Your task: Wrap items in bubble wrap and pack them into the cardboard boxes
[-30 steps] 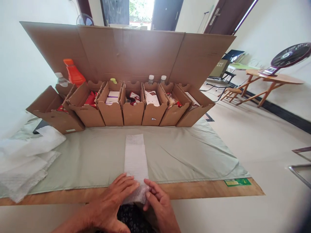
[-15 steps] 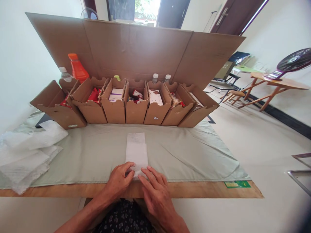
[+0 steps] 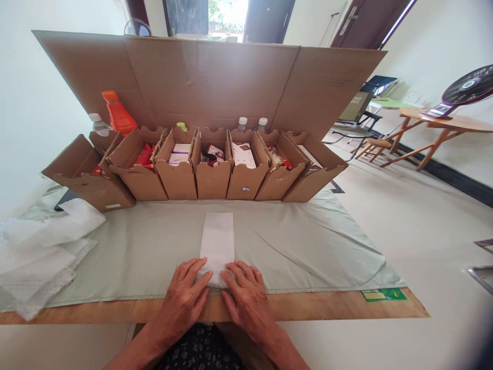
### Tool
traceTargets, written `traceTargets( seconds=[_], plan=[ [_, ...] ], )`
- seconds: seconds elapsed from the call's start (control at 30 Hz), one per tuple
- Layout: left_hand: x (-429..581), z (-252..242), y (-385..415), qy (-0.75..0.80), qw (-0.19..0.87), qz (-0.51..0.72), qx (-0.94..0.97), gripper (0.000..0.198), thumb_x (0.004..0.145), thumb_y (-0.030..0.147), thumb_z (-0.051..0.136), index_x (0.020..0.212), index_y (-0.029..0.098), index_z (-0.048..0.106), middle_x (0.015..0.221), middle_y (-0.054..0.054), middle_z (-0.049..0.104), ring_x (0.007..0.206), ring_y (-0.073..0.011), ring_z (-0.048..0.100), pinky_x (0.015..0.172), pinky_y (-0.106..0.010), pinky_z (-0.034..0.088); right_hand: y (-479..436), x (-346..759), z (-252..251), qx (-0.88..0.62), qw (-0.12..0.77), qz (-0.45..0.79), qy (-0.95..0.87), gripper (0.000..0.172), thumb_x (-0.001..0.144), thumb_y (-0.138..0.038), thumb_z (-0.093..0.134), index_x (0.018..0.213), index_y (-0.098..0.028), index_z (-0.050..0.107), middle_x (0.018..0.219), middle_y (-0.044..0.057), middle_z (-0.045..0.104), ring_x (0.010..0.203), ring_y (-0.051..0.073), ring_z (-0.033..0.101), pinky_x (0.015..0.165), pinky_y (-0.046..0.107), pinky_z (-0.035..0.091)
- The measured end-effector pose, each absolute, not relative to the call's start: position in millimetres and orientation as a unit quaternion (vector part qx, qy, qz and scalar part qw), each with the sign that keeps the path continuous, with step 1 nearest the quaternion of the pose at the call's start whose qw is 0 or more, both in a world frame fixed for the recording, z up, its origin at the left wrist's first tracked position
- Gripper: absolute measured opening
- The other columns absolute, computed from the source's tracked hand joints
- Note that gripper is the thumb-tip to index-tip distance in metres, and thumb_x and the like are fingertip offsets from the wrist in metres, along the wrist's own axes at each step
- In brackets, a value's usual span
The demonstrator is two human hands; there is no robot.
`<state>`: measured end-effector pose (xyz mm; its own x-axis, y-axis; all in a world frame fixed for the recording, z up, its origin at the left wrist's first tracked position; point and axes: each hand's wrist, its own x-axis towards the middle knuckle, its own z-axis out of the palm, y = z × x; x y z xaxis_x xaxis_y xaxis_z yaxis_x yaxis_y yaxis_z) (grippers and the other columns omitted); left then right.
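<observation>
A folded strip of whitish, see-through bubble wrap (image 3: 217, 239) lies lengthwise on the cloth in front of me, its near end close to the table's edge. My left hand (image 3: 187, 288) rests on the near left corner, fingers stretched out and touching the wrap. On the near right corner lies my right hand (image 3: 246, 293), with its fingers spread and flat. Neither hand grips anything. Whether something is inside the folded wrap cannot be seen.
Several open cardboard boxes (image 3: 213, 182) stand in a row behind the wrap, holding small packets. A tall cardboard panel (image 3: 231, 77) rises behind them, with an orange bottle (image 3: 120, 115) in front. Loose bubble wrap (image 3: 42, 252) is heaped at the left on the green cloth (image 3: 308, 246).
The wrap's upper layer now lines up with the layer below at the far end. My left hand has gone from a pinch at the near edge to lying flat; my right hand has flattened too.
</observation>
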<state>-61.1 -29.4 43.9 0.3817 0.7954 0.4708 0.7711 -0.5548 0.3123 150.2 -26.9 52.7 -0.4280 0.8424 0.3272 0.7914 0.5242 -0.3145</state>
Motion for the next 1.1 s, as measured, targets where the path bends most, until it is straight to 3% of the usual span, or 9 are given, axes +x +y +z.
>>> traceTargets(
  seconds=[0.13, 0.23, 0.33, 0.5, 0.63, 0.77, 0.87, 0.97, 1.1],
  plan=[
    [-57, 46, -16, 0.446, 0.013, 0.311, 0.839, 0.026, 0.092, 0.008, 0.050, 0.109, 0.021, 0.066, 0.123, -0.010, 0.071, 0.120, -0.0289, 0.060, 0.099, -0.049, 0.051, -22, 153, 56, -0.461, 0.244, 0.052, -0.851, 0.032, 0.090, -0.008, 0.056, 0.118, -0.022, 0.063, 0.126, 0.008, 0.071, 0.122, 0.028, 0.057, 0.103, 0.046, 0.037],
    [-57, 52, -12, 0.422, 0.097, 0.315, 0.844, 0.022, 0.095, 0.012, 0.048, 0.107, 0.020, 0.065, 0.099, -0.007, 0.075, 0.096, -0.0233, 0.068, 0.089, -0.043, 0.053, -20, 157, 63, -0.455, 0.267, 0.095, -0.844, 0.027, 0.093, -0.006, 0.051, 0.110, -0.021, 0.065, 0.102, 0.005, 0.076, 0.100, 0.023, 0.064, 0.093, 0.041, 0.042],
    [-57, 55, -10, 0.452, 0.156, 0.301, 0.825, 0.020, 0.096, 0.019, 0.049, 0.106, 0.021, 0.066, 0.092, -0.006, 0.075, 0.082, -0.0202, 0.069, 0.078, -0.036, 0.055, -20, 162, 66, -0.466, 0.275, 0.140, -0.829, 0.022, 0.096, -0.011, 0.050, 0.110, -0.021, 0.065, 0.091, 0.003, 0.075, 0.083, 0.020, 0.064, 0.080, 0.036, 0.046],
    [-49, 45, 4, 0.519, 0.131, 0.285, 0.795, 0.022, 0.095, 0.018, 0.049, 0.108, 0.019, 0.067, 0.096, -0.008, 0.073, 0.084, -0.0234, 0.069, 0.076, -0.037, 0.056, -22, 165, 64, -0.488, 0.330, 0.062, -0.806, 0.027, 0.097, -0.016, 0.051, 0.123, -0.019, 0.060, 0.112, 0.011, 0.070, 0.097, 0.024, 0.064, 0.084, 0.039, 0.048],
    [-46, 38, 8, 0.530, 0.094, 0.304, 0.786, 0.022, 0.096, 0.020, 0.049, 0.106, 0.019, 0.069, 0.105, -0.012, 0.070, 0.097, -0.0282, 0.067, 0.084, -0.044, 0.055, -20, 160, 62, -0.444, 0.271, 0.063, -0.852, 0.038, 0.087, -0.010, 0.060, 0.123, -0.021, 0.060, 0.125, 0.012, 0.067, 0.113, 0.029, 0.060, 0.093, 0.046, 0.046],
    [-56, 39, -3, 0.479, 0.085, 0.351, 0.800, 0.024, 0.096, 0.028, 0.055, 0.116, 0.023, 0.066, 0.113, -0.010, 0.070, 0.105, -0.0260, 0.065, 0.090, -0.041, 0.053, -14, 158, 60, -0.460, 0.255, 0.133, -0.840, 0.037, 0.087, -0.008, 0.062, 0.121, -0.021, 0.061, 0.113, 0.007, 0.073, 0.100, 0.024, 0.064, 0.087, 0.041, 0.048],
    [-64, 41, -7, 0.440, 0.121, 0.359, 0.814, 0.029, 0.094, 0.030, 0.059, 0.122, 0.024, 0.063, 0.106, -0.006, 0.073, 0.095, -0.0217, 0.067, 0.085, -0.035, 0.054, -13, 162, 61, -0.479, 0.269, 0.202, -0.811, 0.031, 0.092, -0.015, 0.062, 0.121, -0.023, 0.063, 0.104, 0.003, 0.075, 0.093, 0.021, 0.065, 0.087, 0.038, 0.049],
    [-62, 41, 3, 0.468, 0.145, 0.349, 0.799, 0.026, 0.094, 0.031, 0.058, 0.117, 0.023, 0.066, 0.095, -0.005, 0.075, 0.085, -0.0213, 0.068, 0.078, -0.035, 0.055, -15, 162, 65, -0.513, 0.271, 0.177, -0.795, 0.030, 0.093, -0.017, 0.060, 0.123, -0.022, 0.063, 0.111, 0.006, 0.073, 0.097, 0.023, 0.065, 0.088, 0.040, 0.049],
    [-52, 39, 17, 0.541, 0.145, 0.353, 0.749, 0.028, 0.092, 0.036, 0.057, 0.111, 0.020, 0.070, 0.100, -0.009, 0.074, 0.092, -0.0277, 0.067, 0.083, -0.045, 0.055, -15, 157, 68, -0.498, 0.242, 0.087, -0.828, 0.048, 0.085, -0.016, 0.067, 0.131, -0.022, 0.058, 0.131, 0.014, 0.064, 0.114, 0.032, 0.059, 0.093, 0.049, 0.047]
  ],
)
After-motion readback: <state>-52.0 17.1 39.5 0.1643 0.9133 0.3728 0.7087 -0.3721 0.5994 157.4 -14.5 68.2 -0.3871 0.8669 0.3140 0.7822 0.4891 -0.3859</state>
